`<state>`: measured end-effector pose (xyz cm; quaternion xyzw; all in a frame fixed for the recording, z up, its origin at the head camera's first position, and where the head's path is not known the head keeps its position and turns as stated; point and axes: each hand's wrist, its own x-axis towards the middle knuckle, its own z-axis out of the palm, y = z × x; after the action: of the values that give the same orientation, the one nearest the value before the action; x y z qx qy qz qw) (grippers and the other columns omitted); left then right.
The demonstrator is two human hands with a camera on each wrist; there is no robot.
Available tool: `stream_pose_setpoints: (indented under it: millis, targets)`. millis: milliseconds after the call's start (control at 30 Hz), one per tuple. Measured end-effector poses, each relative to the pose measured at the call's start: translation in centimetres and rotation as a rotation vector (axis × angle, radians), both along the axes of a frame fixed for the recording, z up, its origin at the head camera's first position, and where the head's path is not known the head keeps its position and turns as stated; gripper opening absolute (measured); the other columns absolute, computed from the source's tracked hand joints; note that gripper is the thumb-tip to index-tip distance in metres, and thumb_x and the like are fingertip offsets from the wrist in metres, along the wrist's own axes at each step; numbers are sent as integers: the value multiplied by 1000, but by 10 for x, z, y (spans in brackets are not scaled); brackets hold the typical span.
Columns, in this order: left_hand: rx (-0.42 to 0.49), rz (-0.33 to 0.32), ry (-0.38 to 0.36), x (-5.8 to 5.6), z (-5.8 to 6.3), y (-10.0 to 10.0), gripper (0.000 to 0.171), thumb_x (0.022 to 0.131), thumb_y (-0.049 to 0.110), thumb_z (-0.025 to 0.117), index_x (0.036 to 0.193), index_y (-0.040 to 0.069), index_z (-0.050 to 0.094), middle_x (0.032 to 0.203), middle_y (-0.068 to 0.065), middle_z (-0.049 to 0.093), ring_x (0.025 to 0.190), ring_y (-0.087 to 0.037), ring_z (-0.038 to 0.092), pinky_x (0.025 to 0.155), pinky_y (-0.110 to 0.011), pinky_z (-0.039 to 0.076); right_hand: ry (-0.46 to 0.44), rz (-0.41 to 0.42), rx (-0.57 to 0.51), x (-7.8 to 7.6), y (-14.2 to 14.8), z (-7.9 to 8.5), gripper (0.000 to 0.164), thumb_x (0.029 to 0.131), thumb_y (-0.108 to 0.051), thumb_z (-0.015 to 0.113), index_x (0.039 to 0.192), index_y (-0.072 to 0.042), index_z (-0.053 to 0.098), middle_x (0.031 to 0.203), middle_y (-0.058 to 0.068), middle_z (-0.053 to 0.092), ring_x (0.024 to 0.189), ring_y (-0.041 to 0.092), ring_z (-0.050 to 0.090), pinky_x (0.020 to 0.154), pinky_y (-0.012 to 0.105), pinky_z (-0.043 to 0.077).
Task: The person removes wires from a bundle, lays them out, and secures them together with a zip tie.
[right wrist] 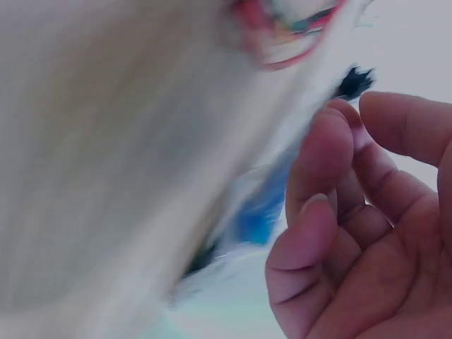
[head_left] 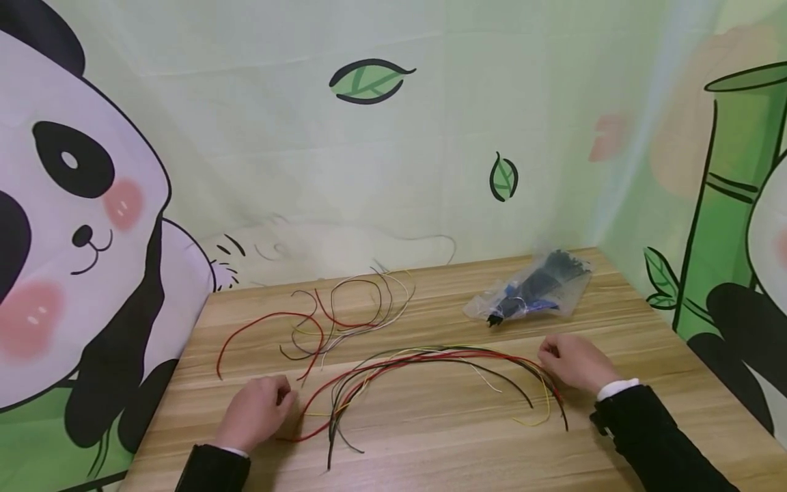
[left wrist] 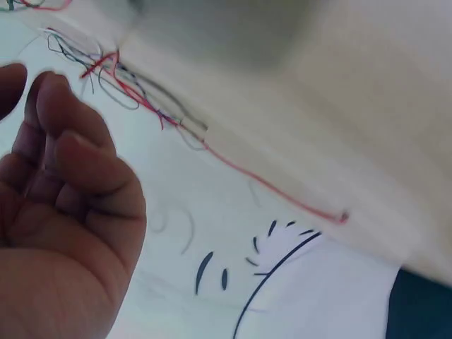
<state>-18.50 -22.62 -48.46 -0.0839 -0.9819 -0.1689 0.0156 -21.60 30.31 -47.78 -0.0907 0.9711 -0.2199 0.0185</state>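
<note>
A bundle of thin red, black, yellow, green and white wires (head_left: 430,355) lies arched across the wooden table. My left hand (head_left: 253,410) is beside the bundle's left ends, its fingers loosely bent with nothing in them. At the other end, my right hand (head_left: 578,362) hovers close by the wire ends, likewise holding nothing. In the left wrist view the left hand (left wrist: 70,191) shows a bare palm and relaxed, curved fingers. The right wrist view is blurred, but the right hand (right wrist: 367,212) appears with thumb and fingers apart and nothing between them.
Farther back on the left sits a second loose tangle of wires (head_left: 283,313), mostly red, white and dark. A clear plastic bag (head_left: 535,294) of black strips, with something blue inside, lies at the back right. Printed cloth (head_left: 430,137) with pandas and leaves hangs behind the table (head_left: 443,444).
</note>
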Motion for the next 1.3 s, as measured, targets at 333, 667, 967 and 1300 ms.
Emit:
stream_pose_setpoints:
  millis: [333, 667, 967, 1300]
  targets:
    - [-120, -14, 77, -31, 11, 0, 19, 87, 24, 70, 75, 10, 63, 64, 1, 54, 54, -15, 45, 49, -32, 35, 78, 119, -33, 3, -56, 24, 12, 94, -20, 62, 87, -12, 69, 66, -5, 53, 56, 11, 43, 57, 31, 35]
    - [-250, 1, -15, -43, -2, 12, 26, 86, 27, 67, 73, 7, 58, 64, -3, 50, 53, -20, 45, 48, -36, 36, 59, 207, -82, 1, -114, 24, 11, 92, -20, 65, 88, -12, 71, 68, -8, 56, 58, 8, 46, 58, 28, 40]
    - [-224, -1, 22, -43, -7, 15, 25, 85, 20, 66, 66, 8, 55, 63, -3, 50, 53, -19, 45, 47, -37, 37, 83, 279, -79, 2, -144, 16, 9, 91, -19, 64, 85, -17, 69, 66, -11, 53, 58, 6, 46, 59, 26, 40]
    - [-45, 36, 196, -37, 3, 32, 22, 86, 17, 63, 65, 11, 60, 57, 2, 49, 50, -15, 42, 46, -30, 32, 12, 333, -151, 3, -170, 14, 12, 94, -21, 62, 86, -16, 69, 67, -11, 54, 58, 6, 46, 58, 26, 39]
